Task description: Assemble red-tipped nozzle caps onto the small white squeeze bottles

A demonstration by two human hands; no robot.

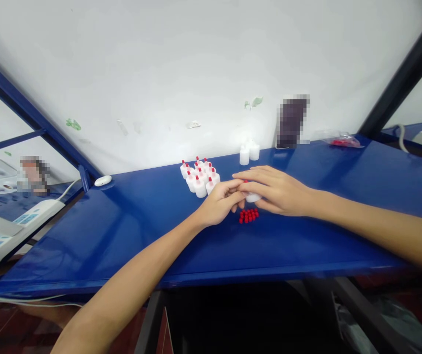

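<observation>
A small white squeeze bottle (pixel 253 197) is tilted between my two hands, partly covered by the fingers. My right hand (pixel 279 191) is closed around its body from the right. At its top end a bit of red cap (pixel 246 182) shows, and the fingertips of my left hand (pixel 221 200) pinch there; their exact contact is hidden. Just below the hands, several loose red caps (pixel 249 216) lie grouped on the blue table (pixel 130 236). Left of my left hand stands a cluster of white bottles with red caps (pixel 199 179), upright.
A few white bottles without red caps (pixel 249 152) stand by the wall. A dark phone-like object, pixelated (pixel 291 123), leans there too. A clear bag with red pieces (pixel 344 141) lies at the right, a white oval case (pixel 103 181) at the left, near power strips (pixel 22 226).
</observation>
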